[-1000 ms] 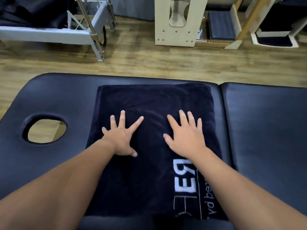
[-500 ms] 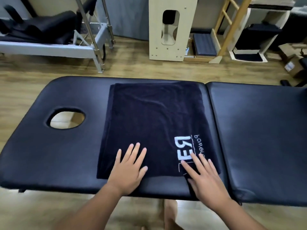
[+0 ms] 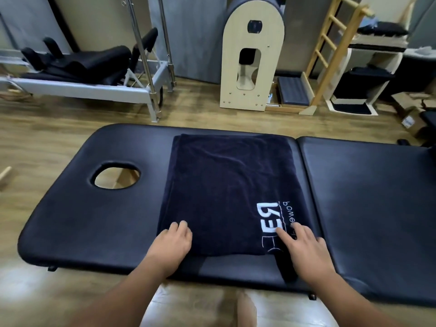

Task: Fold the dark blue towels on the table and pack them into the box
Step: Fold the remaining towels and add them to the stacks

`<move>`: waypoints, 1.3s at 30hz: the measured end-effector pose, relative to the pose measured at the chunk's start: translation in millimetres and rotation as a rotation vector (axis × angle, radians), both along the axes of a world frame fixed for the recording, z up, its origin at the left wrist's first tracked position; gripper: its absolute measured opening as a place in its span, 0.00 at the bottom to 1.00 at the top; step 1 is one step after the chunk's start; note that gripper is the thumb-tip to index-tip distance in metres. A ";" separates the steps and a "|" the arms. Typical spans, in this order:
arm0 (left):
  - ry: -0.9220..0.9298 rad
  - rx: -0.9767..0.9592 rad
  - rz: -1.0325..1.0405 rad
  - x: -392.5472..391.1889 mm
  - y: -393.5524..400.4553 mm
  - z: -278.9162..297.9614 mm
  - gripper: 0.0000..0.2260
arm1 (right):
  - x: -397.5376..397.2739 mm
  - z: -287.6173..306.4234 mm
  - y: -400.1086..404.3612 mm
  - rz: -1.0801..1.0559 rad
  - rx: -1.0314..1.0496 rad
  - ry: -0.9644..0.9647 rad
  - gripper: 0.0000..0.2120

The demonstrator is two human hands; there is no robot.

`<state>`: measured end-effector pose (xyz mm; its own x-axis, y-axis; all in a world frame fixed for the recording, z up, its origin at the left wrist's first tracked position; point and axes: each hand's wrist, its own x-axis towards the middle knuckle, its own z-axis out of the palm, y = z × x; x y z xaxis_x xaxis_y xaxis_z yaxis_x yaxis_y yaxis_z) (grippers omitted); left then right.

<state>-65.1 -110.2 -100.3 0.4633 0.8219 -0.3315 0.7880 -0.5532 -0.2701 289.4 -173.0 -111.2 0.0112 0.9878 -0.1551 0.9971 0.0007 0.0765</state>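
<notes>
A dark blue towel [image 3: 226, 185] lies folded flat across the black padded table [image 3: 368, 208], its white lettering at the near right. My left hand [image 3: 173, 241] sits at the towel's near left corner, fingers curled over the edge and gripping it. My right hand [image 3: 304, 246] rests on the near right corner beside the lettering, fingers straight on the cloth. A strip of the towel hangs over the table's near edge beside my right thumb.
The table has an oval face hole [image 3: 115, 177] at the left. Beyond it, on the wooden floor, stand a metal-framed exercise machine [image 3: 94, 86], a wooden arched barrel [image 3: 252, 67] and a wooden ladder frame [image 3: 330, 55]. Cardboard boxes [image 3: 412, 114] sit at the far right.
Both hands slid from the towel's middle back to its near edge, and the view pulled back. My left fingers went from flat to curled at the near left corner.
</notes>
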 end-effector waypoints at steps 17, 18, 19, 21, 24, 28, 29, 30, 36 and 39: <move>-0.466 -0.063 0.386 -2.9 155.7 95.3 0.13 | 28.4 98.0 134.9 0.004 0.313 -0.006 0.12; -0.500 -0.074 0.418 -2.4 170.2 97.8 0.12 | 30.5 102.2 150.5 -0.004 0.317 0.008 0.11; -0.527 -0.090 0.449 -0.6 187.9 98.9 0.11 | 33.9 104.7 169.1 -0.009 0.319 0.018 0.09; -0.559 -0.120 0.484 3.1 220.4 99.9 0.11 | 39.2 106.6 202.4 -0.011 0.316 0.034 0.09; -0.551 -0.144 0.494 12.6 274.0 95.3 0.11 | 50.2 102.8 257.0 -0.004 0.292 0.044 0.11; -0.517 -0.136 0.530 23.5 328.8 83.5 0.11 | 61.1 95.0 320.0 -0.016 0.202 0.079 0.11; -0.538 -0.095 0.557 26.0 341.2 79.4 0.10 | 64.8 93.0 337.2 -0.027 0.182 0.091 0.11; -0.566 -0.005 0.573 28.6 349.2 75.0 0.10 | 67.7 91.8 352.0 -0.048 0.173 0.084 0.11; -0.595 0.203 -0.055 80.7 314.8 36.3 0.25 | 35.0 70.6 372.5 0.058 0.172 -0.057 0.21; -0.316 -0.195 0.073 90.1 289.8 11.7 0.29 | -8.7 51.1 334.5 0.218 -0.150 0.141 0.31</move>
<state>25.0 179.6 -88.6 0.5099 0.7922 -0.3352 0.8551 -0.5092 0.0973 280.7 161.5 -60.1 -0.2305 0.9305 -0.2848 0.9730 0.2165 -0.0802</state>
